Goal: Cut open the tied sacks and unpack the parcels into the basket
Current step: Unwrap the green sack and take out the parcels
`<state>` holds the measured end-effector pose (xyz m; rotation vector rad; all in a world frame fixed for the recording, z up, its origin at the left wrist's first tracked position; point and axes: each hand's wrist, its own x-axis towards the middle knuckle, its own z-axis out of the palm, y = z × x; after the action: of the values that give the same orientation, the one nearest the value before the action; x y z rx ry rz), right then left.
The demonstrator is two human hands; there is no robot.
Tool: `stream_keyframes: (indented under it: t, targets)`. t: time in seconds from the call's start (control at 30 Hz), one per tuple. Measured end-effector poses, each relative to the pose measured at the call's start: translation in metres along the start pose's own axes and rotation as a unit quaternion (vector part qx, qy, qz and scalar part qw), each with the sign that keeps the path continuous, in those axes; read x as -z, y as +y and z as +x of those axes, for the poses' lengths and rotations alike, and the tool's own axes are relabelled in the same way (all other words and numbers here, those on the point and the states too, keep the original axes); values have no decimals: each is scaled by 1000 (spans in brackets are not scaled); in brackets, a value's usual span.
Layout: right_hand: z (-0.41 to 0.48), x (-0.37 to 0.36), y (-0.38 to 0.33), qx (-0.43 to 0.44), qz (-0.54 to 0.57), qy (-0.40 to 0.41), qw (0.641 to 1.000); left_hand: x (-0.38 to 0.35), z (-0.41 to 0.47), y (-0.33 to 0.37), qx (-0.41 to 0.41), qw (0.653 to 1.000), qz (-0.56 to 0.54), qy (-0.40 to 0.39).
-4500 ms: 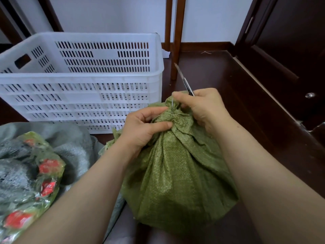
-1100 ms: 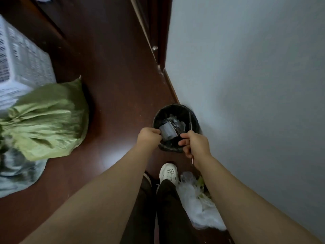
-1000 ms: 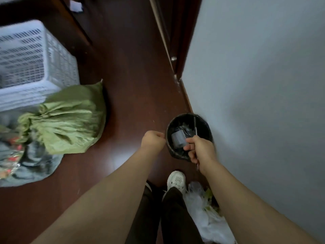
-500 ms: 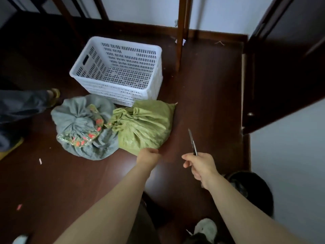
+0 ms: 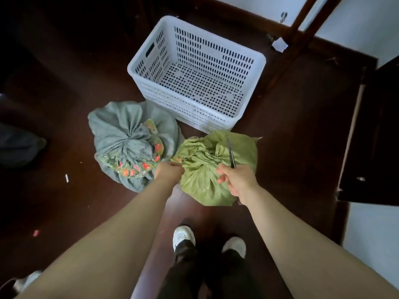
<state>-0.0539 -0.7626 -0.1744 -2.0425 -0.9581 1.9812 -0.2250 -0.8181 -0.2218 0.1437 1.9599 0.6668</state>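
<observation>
A green woven sack (image 5: 205, 184) lies on the dark floor, its gathered mouth loose and puckered. My right hand (image 5: 237, 180) hovers over it, shut on closed scissors (image 5: 231, 154) whose blades point away from me. My left hand (image 5: 169, 172) is a closed fist touching the sack's left edge; whether it grips the fabric is unclear. A grey sack (image 5: 121, 130), still bunched at the top, lies to the left with a red-flowered wrapper (image 5: 138, 167) across it. The white slotted basket (image 5: 261, 59) stands behind both sacks and holds no parcels.
My two white shoes (image 5: 183, 235) stand just behind the green sack. A dark door (image 5: 371, 137) is at the right and a wooden post (image 5: 295, 33) behind the basket. Small scraps (image 5: 67, 178) lie on the floor, and another person's leg (image 5: 17, 145) is at far left.
I turned from the black bin by the wall back to the sacks. Both hands moved forward onto the green sack, my right hand still holding the scissors.
</observation>
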Motion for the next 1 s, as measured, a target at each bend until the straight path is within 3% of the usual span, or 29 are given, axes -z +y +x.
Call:
stream_keyframes:
  t: [0.2, 0.37, 0.7, 0.83, 1.0]
  targets:
    - [63, -23, -44, 3, -35, 9, 999, 8, 56, 17, 25, 999, -20, 10]
    - [144, -44, -61, 12, -132, 33, 991, 5, 112, 10, 83, 992, -86, 50]
    - [273, -89, -38, 70, -340, 53, 936, -42, 239, -35, 199, 971, -128, 21]
    - [303, -105, -29, 89, -379, 38, 920, -56, 270, -42, 259, 944, -200, 40]
    - [309, -115, -19, 48, -400, 5, 915, -54, 275, -36, 300, 902, -305, -62]
